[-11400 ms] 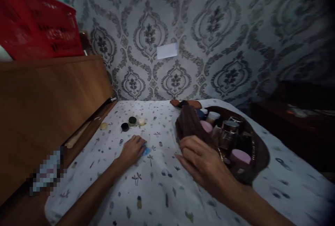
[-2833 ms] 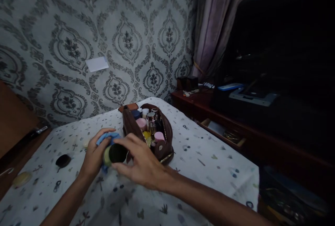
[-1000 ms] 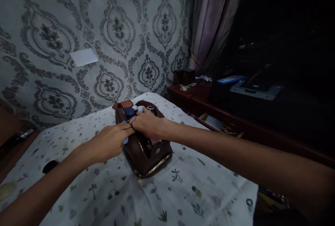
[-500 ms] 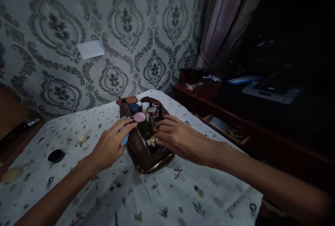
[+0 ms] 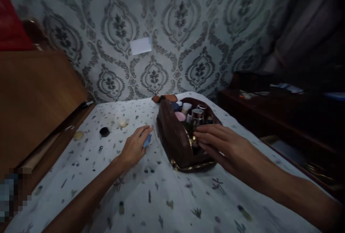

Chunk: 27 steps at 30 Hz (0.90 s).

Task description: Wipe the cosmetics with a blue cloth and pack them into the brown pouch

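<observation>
A brown zippered cosmetic bag (image 5: 172,128) lies unzipped on the white patterned bedsheet. Inside it stand a pink-lidded jar (image 5: 180,116), a silver-capped bottle (image 5: 198,114), a white-capped bottle (image 5: 186,108) and a dark blue lid (image 5: 175,106). To the bag's left, my left hand (image 5: 134,147) is closed around a small light-blue item (image 5: 147,140), mostly hidden by the fingers, apart from the bag. My right hand (image 5: 222,143) reaches over the bag's right side, fingers fairly straight with the tips in its mouth. Its thumb is hidden, and I see nothing gripped.
On the sheet at left are a black round lid (image 5: 104,131), a cream-coloured round piece (image 5: 123,123) and a yellowish one (image 5: 78,135). A wooden headboard (image 5: 35,100) rises at left. At right stands a dark red desk (image 5: 242,112) with a pulled-out drawer (image 5: 285,150).
My left hand has come away from the bag's left edge with the light-blue item. My right hand stays at the bag. The view has turned left, bringing the headboard in.
</observation>
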{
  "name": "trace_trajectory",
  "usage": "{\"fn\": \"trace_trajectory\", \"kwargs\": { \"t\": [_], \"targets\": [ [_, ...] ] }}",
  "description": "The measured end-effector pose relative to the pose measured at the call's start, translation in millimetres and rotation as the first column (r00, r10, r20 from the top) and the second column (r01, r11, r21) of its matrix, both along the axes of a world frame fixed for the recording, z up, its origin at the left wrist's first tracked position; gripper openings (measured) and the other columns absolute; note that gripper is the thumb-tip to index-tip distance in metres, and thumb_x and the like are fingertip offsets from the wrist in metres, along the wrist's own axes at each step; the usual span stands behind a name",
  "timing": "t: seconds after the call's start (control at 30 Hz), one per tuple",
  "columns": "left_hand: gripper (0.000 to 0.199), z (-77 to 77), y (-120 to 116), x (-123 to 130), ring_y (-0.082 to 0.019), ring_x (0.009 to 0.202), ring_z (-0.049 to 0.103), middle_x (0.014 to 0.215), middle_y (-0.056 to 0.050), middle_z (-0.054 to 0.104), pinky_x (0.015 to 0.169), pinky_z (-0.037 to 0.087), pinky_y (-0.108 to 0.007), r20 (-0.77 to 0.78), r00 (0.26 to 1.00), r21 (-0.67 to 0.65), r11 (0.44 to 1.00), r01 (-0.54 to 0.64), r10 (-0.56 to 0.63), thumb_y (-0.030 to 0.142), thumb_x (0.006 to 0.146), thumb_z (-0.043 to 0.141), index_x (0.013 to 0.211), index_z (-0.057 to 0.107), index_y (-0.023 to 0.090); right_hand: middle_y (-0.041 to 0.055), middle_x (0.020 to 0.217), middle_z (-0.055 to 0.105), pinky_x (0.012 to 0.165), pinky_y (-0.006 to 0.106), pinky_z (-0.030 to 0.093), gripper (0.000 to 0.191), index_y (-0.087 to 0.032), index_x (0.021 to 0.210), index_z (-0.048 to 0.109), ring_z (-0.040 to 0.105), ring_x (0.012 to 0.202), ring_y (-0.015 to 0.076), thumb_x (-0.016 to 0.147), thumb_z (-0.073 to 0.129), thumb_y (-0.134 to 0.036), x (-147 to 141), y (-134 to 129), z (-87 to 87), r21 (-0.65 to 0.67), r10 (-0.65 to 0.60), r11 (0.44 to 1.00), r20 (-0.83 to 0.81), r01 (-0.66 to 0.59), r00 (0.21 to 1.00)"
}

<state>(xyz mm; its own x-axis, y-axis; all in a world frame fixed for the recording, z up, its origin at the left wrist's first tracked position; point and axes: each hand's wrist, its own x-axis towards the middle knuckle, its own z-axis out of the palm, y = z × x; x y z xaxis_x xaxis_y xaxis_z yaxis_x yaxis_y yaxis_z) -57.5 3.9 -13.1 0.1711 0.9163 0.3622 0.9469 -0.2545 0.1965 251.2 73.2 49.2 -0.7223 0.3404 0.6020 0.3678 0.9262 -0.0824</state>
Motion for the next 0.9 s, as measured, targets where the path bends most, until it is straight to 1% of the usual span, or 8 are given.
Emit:
{"fn": "trace_trajectory", "kwargs": {
  "t": [0.1, 0.2, 0.33, 0.47, 0.57, 0.67, 0.77, 0.9],
  "targets": [
    [0.068, -19.0, -7, -51, -0.027, 0.139, 0.045, 0.148, -0.012, 0.050, 0.114, 0.041, -0.047, -0.029, 0.977, -0.007, 0.978, -0.210, 0.210, 0.000, 0.072, 0.048, 0.136, 0.050, 0.020, 0.0087, 0.118, 0.069, 0.087, 0.042, 0.058, 0.027, -0.028, 0.120, 0.065, 0.066, 0.106, 0.0254, 0.097, 0.051, -0.022, -7, -16, -2.9, 0.048, 0.061, 0.997, -0.115, -0.056, 0.991],
    [0.057, -27.1, -7, -105, -0.033, 0.141, 0.040, 0.150, -0.020, 0.044, 0.116, 0.034, -0.054, 0.052, 0.892, 0.029, 0.892, -0.451, 0.449, 0.004, 0.080, 0.046, 0.136, 0.049, 0.013, 0.0082, 0.118, 0.069, 0.089, 0.041, 0.060, 0.036, -0.030, 0.127, 0.060, 0.067, 0.108, 0.0247, 0.095, 0.053, -0.017, -23, -41, -4.3, 0.045, 0.164, 0.986, -0.155, -0.159, 0.974],
    [0.047, -32.4, -9, -146, -0.040, 0.137, 0.042, 0.140, -0.027, 0.050, 0.110, 0.035, -0.062, 0.157, 0.812, 0.021, 0.820, -0.572, 0.562, 0.009, 0.083, 0.046, 0.130, 0.054, 0.007, 0.0093, 0.110, 0.071, 0.087, 0.037, 0.060, 0.034, -0.027, 0.123, 0.060, 0.067, 0.105, 0.0231, 0.094, 0.053, -0.012, -61, -68, -14.0, -0.104, 0.307, 0.939, -0.166, -0.327, 0.937],
    [0.040, -35.3, -22, -146, -0.031, 0.128, 0.052, 0.128, -0.017, 0.062, 0.109, 0.041, -0.051, 0.230, 0.854, 0.017, 0.875, -0.483, 0.467, 0.011, 0.081, 0.050, 0.118, 0.063, 0.014, 0.0088, 0.095, 0.071, 0.079, 0.033, 0.058, 0.020, -0.020, 0.103, 0.067, 0.067, 0.092, 0.0200, 0.095, 0.049, -0.013, -105, -74, -40.3, -0.312, 0.376, 0.843, -0.241, -0.438, 0.895],
    [0.036, -30.4, -33, -137, -0.024, 0.117, 0.059, 0.120, -0.009, 0.068, 0.106, 0.045, -0.041, 0.291, 0.893, 0.027, 0.930, -0.367, 0.343, 0.015, 0.082, 0.050, 0.115, 0.065, 0.019, 0.0084, 0.093, 0.073, 0.081, 0.034, 0.056, 0.020, -0.019, 0.100, 0.070, 0.068, 0.091, 0.0208, 0.093, 0.051, -0.015, -132, -68, -64.0, -0.510, 0.293, 0.776, -0.232, -0.372, 0.928],
    [0.038, -25.3, -33, -133, -0.023, 0.118, 0.060, 0.124, -0.009, 0.066, 0.104, 0.046, -0.040, 0.381, 0.865, 0.063, 0.924, -0.377, 0.327, 0.019, 0.087, 0.043, 0.120, 0.061, 0.019, 0.0081, 0.095, 0.075, 0.080, 0.034, 0.055, 0.021, -0.019, 0.099, 0.074, 0.069, 0.088, 0.0214, 0.091, 0.054, -0.021, -155, -62, -81.3, -0.666, 0.194, 0.688, -0.216, -0.290, 0.957],
    [0.038, -27.0, -25, -131, -0.026, 0.121, 0.058, 0.125, -0.012, 0.064, 0.105, 0.044, -0.043, 0.447, 0.821, 0.067, 0.902, -0.426, 0.355, 0.022, 0.089, 0.039, 0.121, 0.059, 0.017, 0.0071, 0.091, 0.076, 0.074, 0.032, 0.054, 0.023, -0.018, 0.095, 0.075, 0.069, 0.083, 0.0211, 0.089, 0.055, -0.027, -174, -57, -90.8, -0.761, 0.139, 0.581, -0.255, -0.288, 0.957],
    [0.033, -34.4, -18, -118, -0.024, 0.109, 0.064, 0.114, -0.010, 0.069, 0.099, 0.048, -0.040, 0.459, 0.845, 0.009, 0.949, -0.315, 0.276, 0.027, 0.090, 0.043, 0.113, 0.063, 0.017, 0.0053, 0.083, 0.074, 0.070, 0.031, 0.053, 0.022, -0.017, 0.086, 0.073, 0.067, 0.077, 0.0195, 0.086, 0.057, -0.032, -190, -49, -105.0, -0.806, 0.025, 0.476, -0.386, -0.350, 0.922]
  ]
}}
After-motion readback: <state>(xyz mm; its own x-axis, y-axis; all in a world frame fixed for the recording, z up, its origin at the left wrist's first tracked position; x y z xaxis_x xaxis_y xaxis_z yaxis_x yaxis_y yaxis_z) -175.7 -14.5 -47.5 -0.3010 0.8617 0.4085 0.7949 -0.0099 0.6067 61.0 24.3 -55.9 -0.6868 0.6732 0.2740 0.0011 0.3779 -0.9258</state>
